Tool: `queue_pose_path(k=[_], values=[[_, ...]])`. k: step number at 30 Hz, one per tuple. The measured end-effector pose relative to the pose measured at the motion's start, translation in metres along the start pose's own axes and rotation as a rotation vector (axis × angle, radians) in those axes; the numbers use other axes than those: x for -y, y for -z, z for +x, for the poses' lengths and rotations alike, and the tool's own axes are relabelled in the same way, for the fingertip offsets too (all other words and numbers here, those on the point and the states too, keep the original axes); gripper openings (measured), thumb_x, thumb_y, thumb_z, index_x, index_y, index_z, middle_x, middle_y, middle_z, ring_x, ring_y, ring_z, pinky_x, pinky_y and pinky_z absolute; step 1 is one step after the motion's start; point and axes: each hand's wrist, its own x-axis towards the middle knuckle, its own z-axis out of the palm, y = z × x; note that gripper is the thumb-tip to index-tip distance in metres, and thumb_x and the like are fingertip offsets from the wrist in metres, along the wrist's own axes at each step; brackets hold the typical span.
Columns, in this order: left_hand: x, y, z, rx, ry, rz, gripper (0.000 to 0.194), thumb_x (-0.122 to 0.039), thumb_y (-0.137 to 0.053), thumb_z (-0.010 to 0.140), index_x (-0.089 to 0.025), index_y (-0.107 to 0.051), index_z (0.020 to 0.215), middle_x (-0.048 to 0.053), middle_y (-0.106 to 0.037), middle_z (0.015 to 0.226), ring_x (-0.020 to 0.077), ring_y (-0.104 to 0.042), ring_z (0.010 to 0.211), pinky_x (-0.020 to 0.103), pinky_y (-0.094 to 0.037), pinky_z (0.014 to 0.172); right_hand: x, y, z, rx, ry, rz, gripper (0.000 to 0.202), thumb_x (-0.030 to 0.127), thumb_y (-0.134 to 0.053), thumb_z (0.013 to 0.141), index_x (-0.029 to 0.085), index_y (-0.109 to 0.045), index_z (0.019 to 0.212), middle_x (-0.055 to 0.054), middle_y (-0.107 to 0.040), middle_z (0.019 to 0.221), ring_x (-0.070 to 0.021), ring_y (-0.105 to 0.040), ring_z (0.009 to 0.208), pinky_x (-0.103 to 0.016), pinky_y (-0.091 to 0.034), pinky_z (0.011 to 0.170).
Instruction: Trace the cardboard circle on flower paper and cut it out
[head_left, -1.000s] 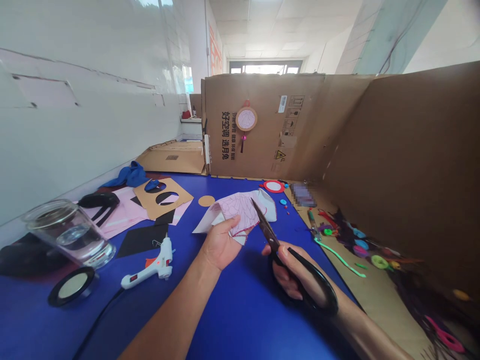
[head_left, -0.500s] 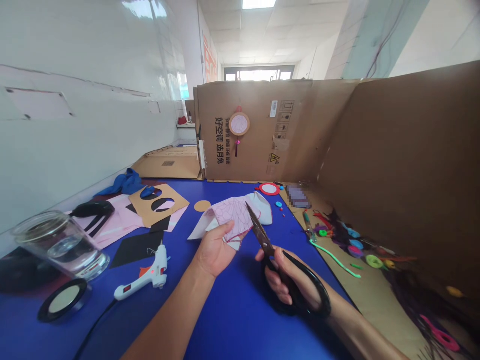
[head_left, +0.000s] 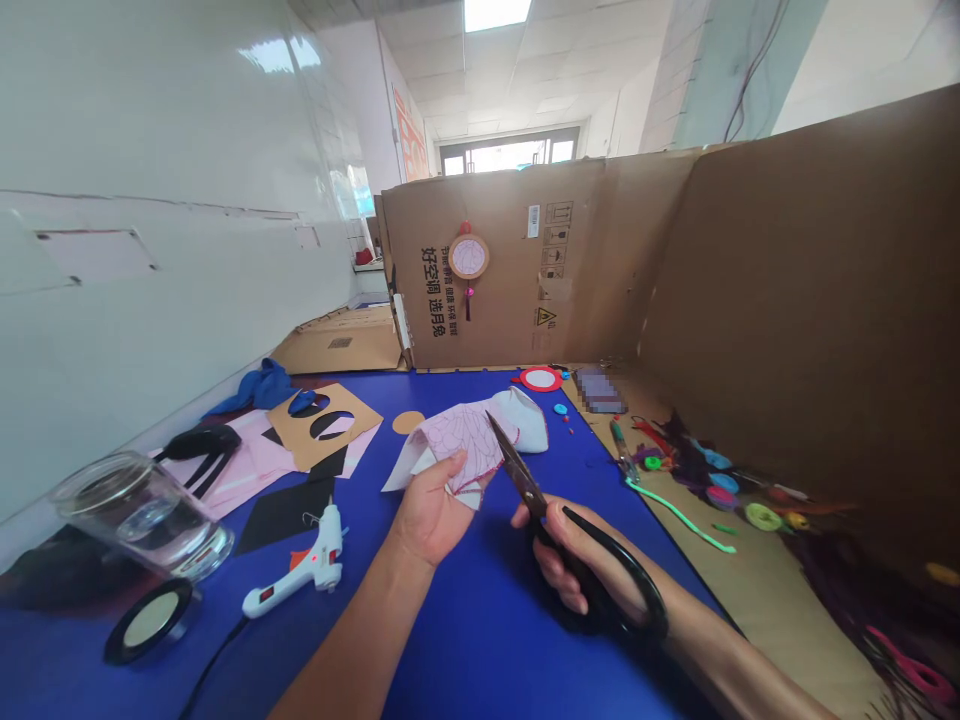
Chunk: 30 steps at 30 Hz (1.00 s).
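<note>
My left hand (head_left: pixel 435 515) pinches a piece of pink fabric (head_left: pixel 465 440) with darker vein-like lines, thumb on top and fingers beneath. White backing shows at its folded parts, and a reddish edge runs along its lower right. In my right hand (head_left: pixel 574 550) are black-handled scissors (head_left: pixel 529 490), fingers through the loops. The dark blades look closed or nearly so, their tip lying over the fabric's right part. Whether they touch the cloth I cannot tell. A small tan disc (head_left: pixel 408 422) lies on the blue table just behind the fabric.
Left: a white glue gun (head_left: pixel 304 570), a glass of water (head_left: pixel 150 520), a round black-rimmed case (head_left: pixel 150 620), and a cardboard sheet with holes (head_left: pixel 352 415). Right: a green pipe cleaner (head_left: pixel 682 515), buttons and beads on brown paper. A cardboard panel (head_left: pixel 502 270) with a hanging round ornament (head_left: pixel 469 257) stands behind.
The camera view has shifted slightly, moving the surroundings in the picture. Both hands keep their holds; the fabric and scissors stay nearly in the same position relative to each other.
</note>
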Motion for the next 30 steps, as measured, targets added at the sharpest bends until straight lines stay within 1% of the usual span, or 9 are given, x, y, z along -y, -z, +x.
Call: queue_pose_path(k=[6, 10, 19, 26, 30], values=[[-0.0002, -0.0010, -0.0023, 0.020, 0.012, 0.009, 0.072, 0.001, -0.068, 0.089, -0.022, -0.062, 0.157, 0.014, -0.081, 0.136, 0.0305, -0.080, 0.121, 0.053, -0.056, 0.120, -0.0014, 0.0012, -0.0006, -0.008, 0.002, -0.015, 0.063, 0.079, -0.068, 0.099, 0.019, -0.063, 0.119, 0.007, -0.050, 0.069, -0.0074, -0.038, 0.050, -0.018, -0.036, 0.042], [0.0010, 0.0005, -0.0015, 0.038, -0.003, -0.001, 0.074, 0.002, -0.069, 0.088, -0.023, -0.062, 0.157, 0.013, -0.081, 0.138, 0.0302, -0.079, 0.122, 0.051, -0.056, 0.120, -0.0005, -0.0004, -0.0012, -0.003, 0.006, -0.022, 0.064, 0.080, -0.066, 0.099, 0.019, -0.064, 0.118, 0.007, -0.050, 0.069, -0.0072, -0.037, 0.050, -0.018, -0.036, 0.042], [0.0012, 0.0047, -0.0002, 0.060, 0.003, 0.002, 0.075, 0.000, -0.071, 0.088, -0.024, -0.062, 0.159, 0.013, -0.079, 0.142, 0.0319, -0.077, 0.127, 0.051, -0.054, 0.122, 0.0056, -0.0055, -0.0024, -0.005, -0.005, 0.001, 0.063, 0.080, -0.068, 0.098, 0.019, -0.062, 0.114, 0.008, -0.047, 0.067, -0.0066, -0.032, 0.050, -0.016, -0.033, 0.040], [0.0003, 0.0022, -0.0012, 0.038, 0.003, -0.004, 0.077, 0.001, -0.070, 0.088, -0.023, -0.061, 0.159, 0.014, -0.079, 0.141, 0.0308, -0.079, 0.124, 0.051, -0.055, 0.121, 0.0061, -0.0050, -0.0037, -0.020, -0.029, 0.007, 0.062, 0.079, -0.070, 0.097, 0.019, -0.062, 0.116, 0.009, -0.046, 0.067, -0.0062, -0.029, 0.050, -0.016, -0.031, 0.039], [-0.0002, 0.0021, -0.0014, 0.041, 0.001, -0.003, 0.077, 0.001, -0.071, 0.087, -0.023, -0.060, 0.160, 0.014, -0.078, 0.142, 0.0316, -0.078, 0.126, 0.051, -0.055, 0.121, 0.0082, -0.0073, -0.0041, -0.033, -0.036, -0.005, 0.064, 0.081, -0.072, 0.095, 0.020, -0.062, 0.113, 0.010, -0.044, 0.065, -0.0058, -0.028, 0.049, -0.015, -0.029, 0.038]])
